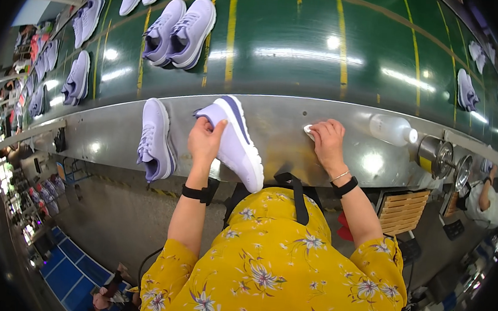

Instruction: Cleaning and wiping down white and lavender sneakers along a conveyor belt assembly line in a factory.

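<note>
My left hand [205,142] is closed on a lavender sneaker [239,152], with fingers inside its opening and the thumb on the outside. The shoe is tipped on its side, so the white and purple edge of its sole faces up and right; its toe points toward my body. To the right, over the metal ledge [284,149], my right hand [328,142] pinches a small white wad [308,131], perhaps cloth or tissue, mostly hidden by the fingers. A second lavender sneaker [154,134] rests on the ledge left of my left hand, toe away from me.
Beyond the ledge runs a green conveyor belt [277,76] with yellow lines, carrying pairs of lavender sneakers [179,32]. Right of my right hand lie a clear plastic bottle [392,130] and a metal pump can [435,157]. A slatted wooden stool [404,211] and another person [484,201] are at right.
</note>
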`<state>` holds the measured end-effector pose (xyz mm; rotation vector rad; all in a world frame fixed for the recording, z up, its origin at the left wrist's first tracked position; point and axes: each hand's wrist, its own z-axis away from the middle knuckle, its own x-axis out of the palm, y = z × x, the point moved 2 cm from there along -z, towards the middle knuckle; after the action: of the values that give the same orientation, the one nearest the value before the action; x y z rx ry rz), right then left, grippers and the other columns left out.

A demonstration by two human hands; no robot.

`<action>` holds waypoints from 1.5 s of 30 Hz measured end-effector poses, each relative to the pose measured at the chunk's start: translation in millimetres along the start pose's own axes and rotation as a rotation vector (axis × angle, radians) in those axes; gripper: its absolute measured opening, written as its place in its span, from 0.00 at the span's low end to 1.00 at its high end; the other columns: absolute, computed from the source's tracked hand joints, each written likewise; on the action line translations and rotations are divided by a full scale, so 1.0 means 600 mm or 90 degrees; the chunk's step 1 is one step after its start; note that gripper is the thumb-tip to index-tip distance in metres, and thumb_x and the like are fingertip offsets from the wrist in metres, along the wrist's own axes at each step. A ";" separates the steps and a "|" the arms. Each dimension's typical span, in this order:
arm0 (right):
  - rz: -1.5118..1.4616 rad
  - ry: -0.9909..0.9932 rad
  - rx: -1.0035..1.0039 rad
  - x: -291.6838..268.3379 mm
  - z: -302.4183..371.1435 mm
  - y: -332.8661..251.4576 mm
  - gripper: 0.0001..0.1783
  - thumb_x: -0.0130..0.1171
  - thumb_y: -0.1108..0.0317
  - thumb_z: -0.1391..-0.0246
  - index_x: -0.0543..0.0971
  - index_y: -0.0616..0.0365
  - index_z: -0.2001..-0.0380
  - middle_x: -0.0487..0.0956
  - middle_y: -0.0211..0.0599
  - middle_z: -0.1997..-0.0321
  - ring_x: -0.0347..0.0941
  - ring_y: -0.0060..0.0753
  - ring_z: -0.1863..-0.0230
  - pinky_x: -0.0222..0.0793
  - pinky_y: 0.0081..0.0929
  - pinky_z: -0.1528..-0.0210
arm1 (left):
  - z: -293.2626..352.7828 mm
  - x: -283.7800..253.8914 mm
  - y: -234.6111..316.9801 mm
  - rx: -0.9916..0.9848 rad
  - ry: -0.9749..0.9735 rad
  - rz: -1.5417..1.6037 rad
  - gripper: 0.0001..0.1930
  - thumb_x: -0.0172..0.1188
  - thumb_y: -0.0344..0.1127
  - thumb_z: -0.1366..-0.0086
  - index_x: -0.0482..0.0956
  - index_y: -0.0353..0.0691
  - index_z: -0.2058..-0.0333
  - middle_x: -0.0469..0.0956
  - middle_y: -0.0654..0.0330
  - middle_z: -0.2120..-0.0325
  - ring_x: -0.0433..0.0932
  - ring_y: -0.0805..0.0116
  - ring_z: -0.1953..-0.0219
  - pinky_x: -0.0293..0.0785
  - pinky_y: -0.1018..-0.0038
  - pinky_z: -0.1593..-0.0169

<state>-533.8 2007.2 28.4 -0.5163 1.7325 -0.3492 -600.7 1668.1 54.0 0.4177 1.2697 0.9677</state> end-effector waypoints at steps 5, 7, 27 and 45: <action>-0.413 -0.011 0.207 0.024 -0.085 -0.121 0.05 0.62 0.74 0.43 0.81 0.58 0.62 0.79 0.38 0.61 0.76 0.44 0.61 0.74 0.34 0.57 | 0.007 0.003 0.013 0.034 0.025 -0.054 0.20 0.68 0.50 0.42 0.77 0.38 0.66 0.82 0.56 0.75 0.80 0.52 0.73 0.73 0.62 0.66; -0.431 -0.023 0.184 0.049 -0.116 -0.166 0.05 0.62 0.74 0.42 0.81 0.59 0.62 0.79 0.39 0.60 0.77 0.43 0.64 0.74 0.31 0.61 | 0.012 0.004 0.024 0.035 0.023 -0.045 0.20 0.68 0.50 0.41 0.76 0.38 0.66 0.82 0.56 0.75 0.80 0.52 0.73 0.73 0.61 0.66; -0.183 -0.014 0.035 0.125 -0.191 -0.293 0.08 0.64 0.77 0.46 0.81 0.60 0.61 0.78 0.41 0.61 0.79 0.46 0.66 0.77 0.34 0.65 | 0.009 -0.004 0.025 0.124 0.010 -0.086 0.15 0.65 0.43 0.38 0.72 0.38 0.65 0.76 0.49 0.78 0.77 0.44 0.75 0.68 0.53 0.72; -0.209 -0.055 0.082 0.125 -0.215 -0.277 0.09 0.62 0.78 0.46 0.81 0.62 0.60 0.78 0.42 0.61 0.79 0.46 0.66 0.77 0.35 0.65 | 0.012 0.017 0.036 0.137 -0.004 -0.089 0.15 0.66 0.41 0.39 0.71 0.37 0.65 0.75 0.50 0.78 0.76 0.45 0.75 0.67 0.55 0.73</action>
<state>-646.5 1820.4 76.4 -0.7122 1.5306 -0.6573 -602.5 1690.2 65.8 0.4908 1.3846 0.7137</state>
